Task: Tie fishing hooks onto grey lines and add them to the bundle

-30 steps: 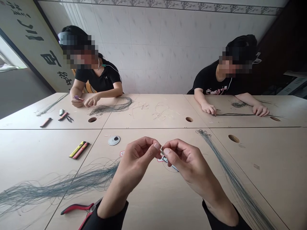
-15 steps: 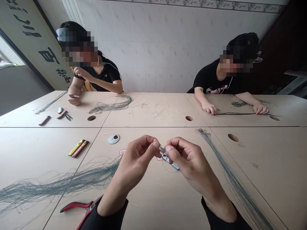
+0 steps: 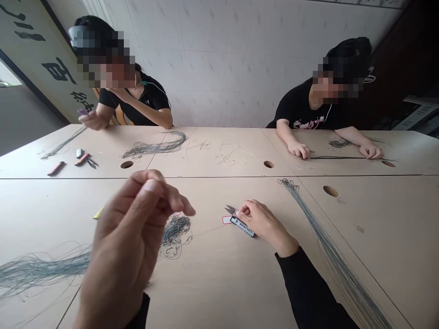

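Raised close to the camera, my left hand (image 3: 126, 237) is closed, thumb and forefinger pinched on a thin fishing line that barely shows. Behind it on the table lies a bundle of blue-green fishing lines (image 3: 44, 269), with a tangle of dark hooks (image 3: 176, 230) at its right end. My right hand (image 3: 262, 221) rests low over the table, fingers closed on small scissors (image 3: 231, 210) whose blades point up and left. A small lettered box (image 3: 242, 226) lies just under that hand, beside a red-edged label (image 3: 227, 220).
A second bundle of lines (image 3: 318, 228) stretches down the right side. Across the table sit two co-workers, one holding down dark strands (image 3: 338, 157). Round holes (image 3: 331, 191) pierce the tabletop. Pliers (image 3: 92, 162) and a pink-handled tool (image 3: 56, 168) lie at far left.
My hands have parted: the left has come up and toward the camera, while the right has gone down to the scissors by the box. The left co-worker's hand has risen.
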Demonstrator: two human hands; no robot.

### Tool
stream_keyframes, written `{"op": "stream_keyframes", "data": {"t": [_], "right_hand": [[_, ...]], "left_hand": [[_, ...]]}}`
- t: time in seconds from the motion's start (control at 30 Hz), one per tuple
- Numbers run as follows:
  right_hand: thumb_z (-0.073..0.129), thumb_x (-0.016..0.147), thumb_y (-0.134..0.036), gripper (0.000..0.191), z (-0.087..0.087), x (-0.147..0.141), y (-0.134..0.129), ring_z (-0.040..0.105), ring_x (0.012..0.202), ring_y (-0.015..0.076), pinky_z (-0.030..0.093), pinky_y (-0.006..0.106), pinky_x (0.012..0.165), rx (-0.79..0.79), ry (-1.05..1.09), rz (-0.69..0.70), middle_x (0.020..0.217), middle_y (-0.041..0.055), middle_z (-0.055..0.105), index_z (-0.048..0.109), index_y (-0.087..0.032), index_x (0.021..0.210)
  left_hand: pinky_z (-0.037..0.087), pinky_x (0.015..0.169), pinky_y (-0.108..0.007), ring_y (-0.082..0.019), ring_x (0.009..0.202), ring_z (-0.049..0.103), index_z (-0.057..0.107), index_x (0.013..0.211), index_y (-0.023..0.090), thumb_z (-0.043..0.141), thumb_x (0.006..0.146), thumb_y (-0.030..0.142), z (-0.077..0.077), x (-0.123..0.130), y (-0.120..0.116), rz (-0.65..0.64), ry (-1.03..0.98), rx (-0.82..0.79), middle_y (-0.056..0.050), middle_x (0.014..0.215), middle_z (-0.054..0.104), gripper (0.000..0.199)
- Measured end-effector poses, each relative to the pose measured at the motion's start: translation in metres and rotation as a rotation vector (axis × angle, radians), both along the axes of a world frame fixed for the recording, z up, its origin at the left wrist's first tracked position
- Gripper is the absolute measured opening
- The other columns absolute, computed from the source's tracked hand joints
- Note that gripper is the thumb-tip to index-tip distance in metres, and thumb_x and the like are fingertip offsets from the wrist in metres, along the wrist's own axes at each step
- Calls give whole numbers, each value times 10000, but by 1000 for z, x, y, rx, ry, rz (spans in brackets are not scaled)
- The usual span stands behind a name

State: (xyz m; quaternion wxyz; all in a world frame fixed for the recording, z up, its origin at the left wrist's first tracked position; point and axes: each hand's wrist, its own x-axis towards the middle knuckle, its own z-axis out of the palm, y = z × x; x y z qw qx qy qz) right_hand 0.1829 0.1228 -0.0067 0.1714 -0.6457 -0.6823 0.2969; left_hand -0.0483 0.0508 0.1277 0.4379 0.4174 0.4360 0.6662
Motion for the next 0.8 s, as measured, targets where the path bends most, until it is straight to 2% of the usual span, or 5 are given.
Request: {"op": "stream_keyframes", "data": {"t": [0.2,0.5,0.6,0.7,0.8], "right_hand": [[655,888,-235,78,-6,-7,3,634,1030,285,470,361,833,-3,-73,-18,1024,109,682,652,-216,813],[584,900,-215,174,-2,-7,2,642,859,265,478,383,775,17,72,-81,877,88,674,495,-243,753],[486,984,-304,111,9,-8,-1,642,788,244,493,379,739,58,209,-102,828,44,653,431,-257,899],[408,1045,-484,216,28,-15,-11,623,745,192,523,324,696,83,401,-64,826,-17,591,389,-274,998],[387,1041,-618,340,51,-28,-29,457,619,143,470,280,589,56,688,-33,801,-51,437,419,-280,1010]], "left_hand": [[539,570,-216,-125,622,607,634,794,195,661,957,336,-16,16,11,-168,93,-100,3,698,627,217],[504,507,-190,-110,592,587,646,828,182,678,945,367,-22,23,13,-182,70,-128,1,684,639,221],[476,484,-180,-102,583,568,647,822,177,682,941,374,-22,23,13,-179,75,-130,0,682,633,233],[433,462,-171,-90,557,531,647,820,178,684,938,384,-23,22,13,-175,91,-141,7,671,623,241],[394,454,-167,-79,538,492,647,824,184,688,936,396,-25,22,13,-166,105,-159,18,660,610,244]]}}
